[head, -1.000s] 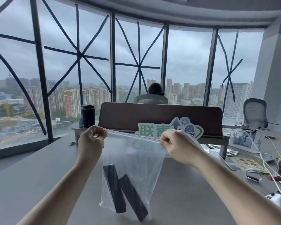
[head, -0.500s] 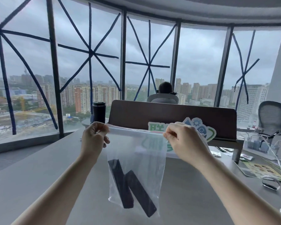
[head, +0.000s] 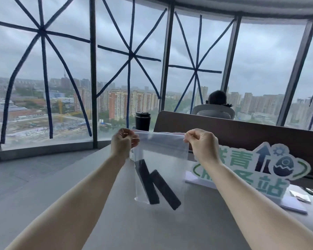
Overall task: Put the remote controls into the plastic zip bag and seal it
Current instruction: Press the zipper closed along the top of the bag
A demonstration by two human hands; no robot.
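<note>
A clear plastic zip bag (head: 168,159) hangs in the air above the grey table (head: 134,228). Two black remote controls (head: 153,184) lie slanted at its bottom, side by side. My left hand (head: 123,142) pinches the left end of the bag's top strip. My right hand (head: 201,144) pinches the right end. The strip is stretched flat between them; I cannot tell whether it is sealed.
A green and white cut-out sign (head: 257,170) stands on the table to the right. A black tumbler (head: 142,120) sits behind the bag, next to a brown desk divider (head: 251,134). A person sits in a chair (head: 213,110) beyond it, before large windows.
The view has swung left, so the sign and divider sit further right. Both hands still hold the bag's top ends, and the bag with the remotes hangs as before.
</note>
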